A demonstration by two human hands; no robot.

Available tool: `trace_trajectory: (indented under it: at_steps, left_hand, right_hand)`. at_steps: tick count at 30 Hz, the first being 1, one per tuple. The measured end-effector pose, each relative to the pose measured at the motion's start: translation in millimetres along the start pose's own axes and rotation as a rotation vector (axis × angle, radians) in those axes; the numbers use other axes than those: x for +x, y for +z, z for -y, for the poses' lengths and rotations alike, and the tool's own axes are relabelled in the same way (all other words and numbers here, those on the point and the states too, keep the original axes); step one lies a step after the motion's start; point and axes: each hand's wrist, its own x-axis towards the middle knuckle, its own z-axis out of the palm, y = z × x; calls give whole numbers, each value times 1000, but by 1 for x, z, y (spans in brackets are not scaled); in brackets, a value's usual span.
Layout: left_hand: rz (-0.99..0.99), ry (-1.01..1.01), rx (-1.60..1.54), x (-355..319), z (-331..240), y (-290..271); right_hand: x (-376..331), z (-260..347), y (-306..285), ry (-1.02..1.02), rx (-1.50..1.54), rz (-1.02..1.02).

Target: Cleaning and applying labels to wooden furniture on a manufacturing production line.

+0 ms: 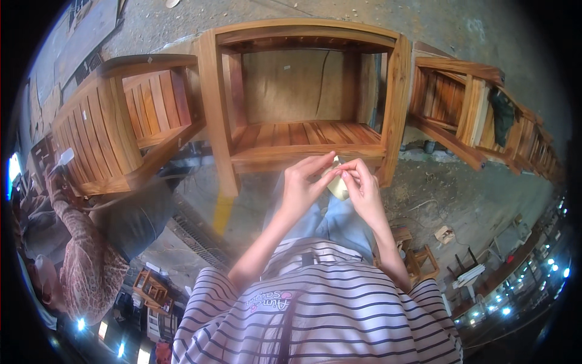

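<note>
In front of my body, both hands meet just before the near rail of a wooden frame (303, 153) with a slatted shelf. Between them is a small pale yellow piece (338, 187), thin and perhaps folded like paper or a sheet; its exact kind does not show. My left hand (303, 185) pinches its upper edge with thumb and forefinger. The fingertips of my right hand (364, 189) are closed on the same edge from the other side. The lower part of the piece hangs below the fingers.
Slatted wooden furniture (100, 136) stands at the left, and more wooden pieces (451, 106) at the right, with a dark cloth (503, 115) on them. A co-worker (91, 261) at the left holds a small white item (65, 157). A yellow stripe (223, 213) marks the floor.
</note>
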Motion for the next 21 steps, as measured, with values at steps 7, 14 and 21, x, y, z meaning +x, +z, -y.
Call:
trace_trajectory:
  at_steps: [7,14,21]
  left_hand:
    - [19,308,191,5,16,-11]
    - [-118,307,210,10,18,-9]
    - [-611,200,93,104,35,-106]
  right_hand:
    - [8,7,15,-2,-53,-41]
    - [14,1,26,-76,-193,-77]
    - [-17,-4,23,35,-166,-275]
